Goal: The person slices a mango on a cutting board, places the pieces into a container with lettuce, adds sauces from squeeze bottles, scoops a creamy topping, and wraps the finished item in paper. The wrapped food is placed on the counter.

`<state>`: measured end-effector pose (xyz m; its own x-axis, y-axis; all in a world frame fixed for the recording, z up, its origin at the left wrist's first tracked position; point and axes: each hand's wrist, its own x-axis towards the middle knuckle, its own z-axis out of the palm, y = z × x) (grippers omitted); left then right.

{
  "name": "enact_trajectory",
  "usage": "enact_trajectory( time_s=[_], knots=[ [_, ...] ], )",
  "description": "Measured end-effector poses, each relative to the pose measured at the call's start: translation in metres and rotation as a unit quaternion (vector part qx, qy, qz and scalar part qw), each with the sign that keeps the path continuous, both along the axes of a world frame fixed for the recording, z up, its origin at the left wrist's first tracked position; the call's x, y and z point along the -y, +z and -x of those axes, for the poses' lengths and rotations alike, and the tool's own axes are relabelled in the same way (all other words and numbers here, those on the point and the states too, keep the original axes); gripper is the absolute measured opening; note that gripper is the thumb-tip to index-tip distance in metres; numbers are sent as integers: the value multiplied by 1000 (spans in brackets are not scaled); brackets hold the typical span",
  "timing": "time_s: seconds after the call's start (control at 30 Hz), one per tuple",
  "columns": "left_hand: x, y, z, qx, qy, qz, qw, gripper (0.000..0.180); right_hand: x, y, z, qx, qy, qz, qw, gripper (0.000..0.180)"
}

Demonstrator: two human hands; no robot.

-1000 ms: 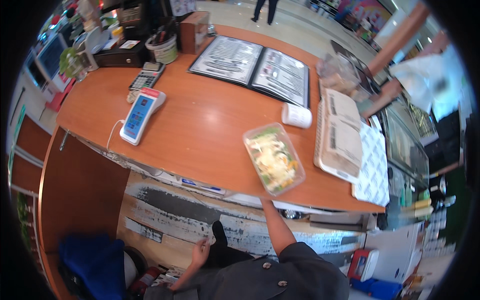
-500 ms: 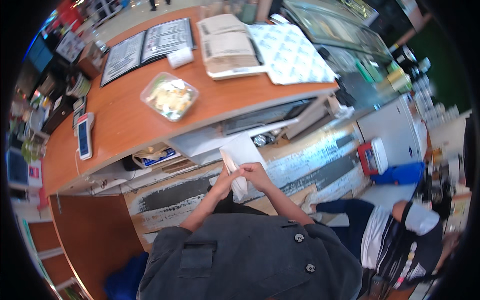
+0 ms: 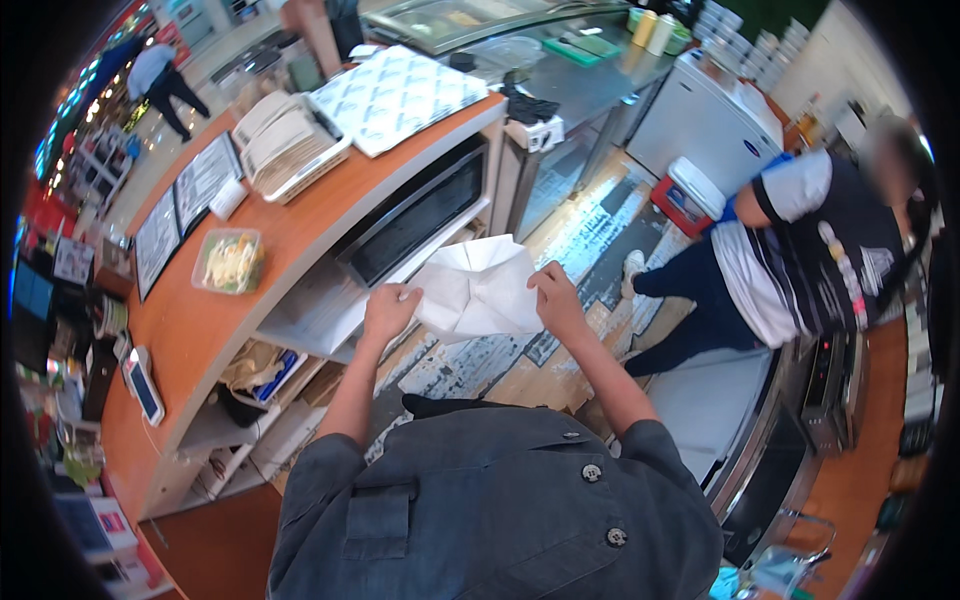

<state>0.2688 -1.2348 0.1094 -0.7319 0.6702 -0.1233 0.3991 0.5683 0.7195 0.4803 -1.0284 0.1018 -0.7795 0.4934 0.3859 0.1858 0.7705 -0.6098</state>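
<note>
A creased sheet of white paper (image 3: 478,285), with folds meeting near its middle, is stretched out in front of me above the floor. My left hand (image 3: 390,312) pinches its left edge. At the opposite edge, the fingers of my right hand (image 3: 555,298) grip the paper. To the left on the wooden counter (image 3: 190,325) sits a clear plastic container of food (image 3: 228,262), salad-like with pale and green pieces. Neither hand touches it.
Behind the container lie an open menu (image 3: 180,215), a tray of brown paper (image 3: 285,150) and patterned sheets (image 3: 400,95). A card terminal (image 3: 145,385) rests nearer. Below is a microwave (image 3: 425,215). A co-worker (image 3: 790,240) stands right, beside a red-and-white cooler (image 3: 690,195).
My hands have moved apart, and the paper between them has gone from narrow and folded to spread wide. My view has turned right, and the co-worker now appears more fully.
</note>
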Motion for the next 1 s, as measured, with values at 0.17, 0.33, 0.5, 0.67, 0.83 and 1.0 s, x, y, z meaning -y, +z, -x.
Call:
enact_trajectory(
  time_s=[0.17,0.33,0.5,0.67,0.83,1.0],
  knots=[
    [-63,43,-42,-116,-165,-153,967,18,-18,-11,-18,279,-5,-41,959,21],
    [-96,78,-86,-108,-250,-107,956,17,14,10,0,297,88,-43,950,24],
    [-87,103,-88,-126,-331,-34,935,24,33,24,6,94,138,174,970,35],
    [-80,111,-84,-86,-286,-47,953,19,21,9,24,70,146,149,975,45],
    [-73,111,-92,-181,-263,-93,943,17,2,-8,16,19,56,62,996,48],
    [-66,111,-107,-193,-240,-150,939,14,-22,-4,16,41,164,86,982,48]
  ],
)
